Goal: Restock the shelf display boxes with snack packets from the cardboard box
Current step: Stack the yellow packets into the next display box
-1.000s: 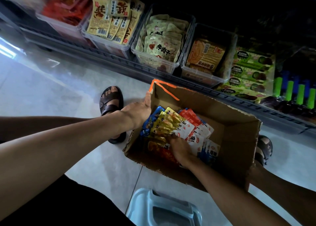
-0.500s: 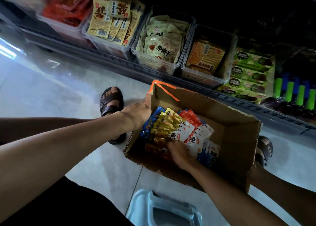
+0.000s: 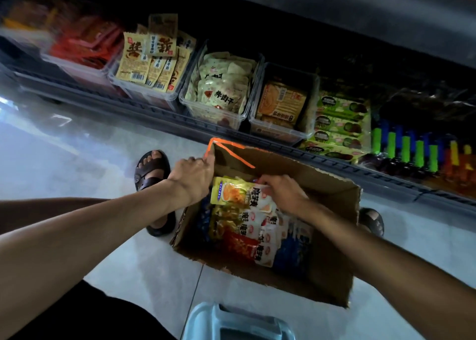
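Note:
An open cardboard box (image 3: pixel 332 249) with orange tape at its far corner stands on the floor below the shelf. Yellow, red, white and blue snack packets (image 3: pixel 247 231) fill its left half. My left hand (image 3: pixel 193 177) grips the box's left wall near the taped corner. My right hand (image 3: pixel 283 191) holds a bunch of yellow-and-white packets (image 3: pixel 237 192), lifted above the rest. On the low shelf stand clear display boxes: one with yellow strip packets (image 3: pixel 144 87), one with pale green packets (image 3: pixel 219 102), one with orange packets (image 3: pixel 280 107).
A red-packet bin (image 3: pixel 82 58) sits at the shelf's left, green packets (image 3: pixel 340 125) and coloured tubes (image 3: pixel 412 146) at its right. My sandalled feet (image 3: pixel 152 169) flank the box. A pale blue plastic stool (image 3: pixel 237 324) is below the box. Tiled floor lies to the left.
My right hand has come up from low among the packets toward the box's far side, raising a bunch of yellow-and-white packets. My left hand keeps its hold on the box wall.

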### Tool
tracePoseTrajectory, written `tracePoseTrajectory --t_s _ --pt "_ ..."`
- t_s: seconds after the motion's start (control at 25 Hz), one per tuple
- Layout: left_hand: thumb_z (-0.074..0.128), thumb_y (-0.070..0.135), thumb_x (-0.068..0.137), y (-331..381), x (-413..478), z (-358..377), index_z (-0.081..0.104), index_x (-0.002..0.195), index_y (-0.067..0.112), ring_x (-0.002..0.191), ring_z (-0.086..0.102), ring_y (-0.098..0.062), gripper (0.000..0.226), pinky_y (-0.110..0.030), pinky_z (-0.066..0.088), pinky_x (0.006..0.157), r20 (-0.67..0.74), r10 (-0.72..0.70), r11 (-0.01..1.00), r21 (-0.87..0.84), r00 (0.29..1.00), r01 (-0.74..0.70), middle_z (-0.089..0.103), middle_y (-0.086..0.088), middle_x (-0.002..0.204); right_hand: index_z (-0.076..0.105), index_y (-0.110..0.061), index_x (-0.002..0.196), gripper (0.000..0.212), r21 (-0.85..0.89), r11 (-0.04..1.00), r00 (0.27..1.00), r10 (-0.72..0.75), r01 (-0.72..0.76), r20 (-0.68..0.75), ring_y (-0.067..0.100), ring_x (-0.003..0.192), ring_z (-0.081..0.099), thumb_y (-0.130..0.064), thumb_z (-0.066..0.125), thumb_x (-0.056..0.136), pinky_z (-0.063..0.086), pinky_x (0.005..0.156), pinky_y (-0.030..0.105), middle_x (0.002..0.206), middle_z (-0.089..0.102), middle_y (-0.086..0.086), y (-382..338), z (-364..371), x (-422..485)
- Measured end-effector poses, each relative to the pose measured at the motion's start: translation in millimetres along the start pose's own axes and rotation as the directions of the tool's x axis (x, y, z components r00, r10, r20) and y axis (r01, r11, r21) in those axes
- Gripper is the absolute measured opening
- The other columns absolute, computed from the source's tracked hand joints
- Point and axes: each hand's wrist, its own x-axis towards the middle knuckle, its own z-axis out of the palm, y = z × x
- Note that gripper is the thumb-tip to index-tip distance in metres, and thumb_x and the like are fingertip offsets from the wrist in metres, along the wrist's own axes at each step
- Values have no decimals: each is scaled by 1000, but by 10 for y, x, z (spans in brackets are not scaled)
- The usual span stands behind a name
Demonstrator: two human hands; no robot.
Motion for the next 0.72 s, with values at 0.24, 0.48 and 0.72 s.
tracePoseTrajectory --t_s 0.24,0.48,0.72 --pt "66 49 86 280 -103 -1045 43 138 24 108 59 -12 62 -31 46 95 -23 225 605 -780 974 -158 58 3 128 66 -22 109 15 40 991 991 -123 125 -56 5 92 57 -17 55 99 44 77 26 97 62 -12 -269 -1540 -765" --pt "78 26 68 453 -545 -1917 74 100 18 84 73 -21 33 -31 58 80 -43 395 237 -960 918 -147 76 -7 93 72 -20 100 13 228 950 951 -147 212 -271 -6 80 63 -12 63 94 47 70 11 86 69 -15 -566 -2546 -1601" --pt "74 16 71 594 -550 -2180 71 95 5 68 72 -18 27 -27 59 61 -136 305 -4 -990 942 -142 75 -14 84 62 -13 110 24 725 645 865 196 241 -463 24 79 72 -16 72 88 59 70 38 94 74 12 -539 -2607 -1690"
